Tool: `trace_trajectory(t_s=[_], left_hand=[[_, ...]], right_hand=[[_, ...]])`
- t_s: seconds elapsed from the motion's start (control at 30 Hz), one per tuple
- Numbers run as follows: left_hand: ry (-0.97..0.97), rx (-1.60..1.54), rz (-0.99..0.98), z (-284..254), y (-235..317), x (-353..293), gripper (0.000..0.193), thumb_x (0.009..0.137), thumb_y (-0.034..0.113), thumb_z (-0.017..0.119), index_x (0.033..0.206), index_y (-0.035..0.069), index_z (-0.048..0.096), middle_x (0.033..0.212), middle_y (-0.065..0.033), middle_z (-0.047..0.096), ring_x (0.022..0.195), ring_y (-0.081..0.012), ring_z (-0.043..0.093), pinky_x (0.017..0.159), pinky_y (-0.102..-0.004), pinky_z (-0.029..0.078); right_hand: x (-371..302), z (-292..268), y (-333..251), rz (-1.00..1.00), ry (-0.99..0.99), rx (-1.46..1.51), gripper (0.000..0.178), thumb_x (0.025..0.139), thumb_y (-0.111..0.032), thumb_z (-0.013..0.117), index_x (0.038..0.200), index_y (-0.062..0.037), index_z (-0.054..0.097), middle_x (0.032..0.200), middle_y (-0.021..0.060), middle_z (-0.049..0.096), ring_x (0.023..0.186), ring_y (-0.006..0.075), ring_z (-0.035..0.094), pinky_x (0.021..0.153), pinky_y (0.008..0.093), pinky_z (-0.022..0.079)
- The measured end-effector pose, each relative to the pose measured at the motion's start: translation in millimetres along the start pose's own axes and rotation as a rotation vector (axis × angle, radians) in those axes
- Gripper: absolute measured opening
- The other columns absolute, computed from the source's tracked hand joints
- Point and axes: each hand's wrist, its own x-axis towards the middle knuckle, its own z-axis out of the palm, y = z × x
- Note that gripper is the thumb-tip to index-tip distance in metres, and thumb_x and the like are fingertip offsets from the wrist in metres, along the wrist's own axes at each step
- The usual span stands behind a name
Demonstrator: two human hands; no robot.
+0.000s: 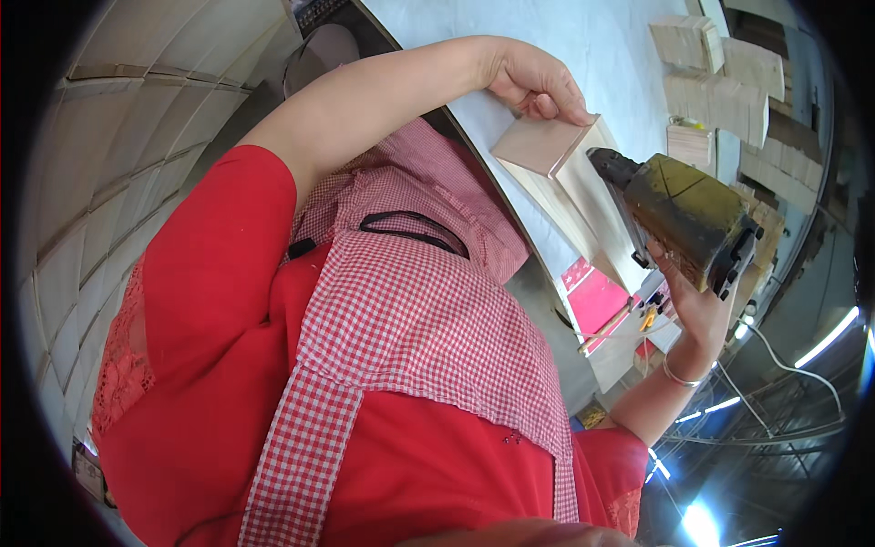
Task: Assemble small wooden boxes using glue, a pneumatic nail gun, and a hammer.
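Observation:
My left hand (pixel 544 84) is closed on the upper corner of a small pale wooden panel (pixel 544 144), thumb and fingers pinching its edge. The panel stands at the end of long, light wooden boards (pixel 597 205), which together look like a box or drawer frame on the table. From the right, my right hand (pixel 691 296) grips a worn olive-and-black air nail gun (pixel 688 210). The gun's dark nose (pixel 612 166) is close to the panel's edge and the long board; whether it touches cannot be made out. Part of the right hand's fingers is hidden behind the tool.
Stacks of cut wooden pieces (pixel 720 105) stand along the table's far side. A pink-red sheet or box (pixel 597 301) and small tools lie beyond the boards. The pale tabletop (pixel 629 64) ends near my apron. Stacked panels (pixel 137 164) rise at the left.

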Motion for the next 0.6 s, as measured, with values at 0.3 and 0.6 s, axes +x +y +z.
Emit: trace_trajectory(t_s=[0.3,0.6], left_hand=[[-0.028,0.071,0.02,-15,3,-5,0.021,0.088,0.027,0.075,0.09,0.006,0.069,0.078,0.0063,0.059,0.057,-0.0007,0.047,0.055,-0.0172,0.039],[0.479,0.914,0.545,47,-28,-50,0.098,0.058,0.036,0.09,0.142,0.013,0.046,0.129,-0.0056,0.053,0.114,-0.025,0.053,0.1,-0.0388,0.042]], right_hand=[[11,5,0,-0.006,-0.022,-0.002,0.05,0.077,-0.006,0.084,0.119,0.0057,0.06,0.111,0.0111,0.068,0.096,0.0183,0.065,0.085,0.0304,0.053],[15,-1,7,-0.013,-0.029,-0.098,0.043,0.078,-0.009,0.084,0.114,0.0042,0.064,0.107,0.0103,0.072,0.091,0.0177,0.067,0.082,0.0295,0.053]])
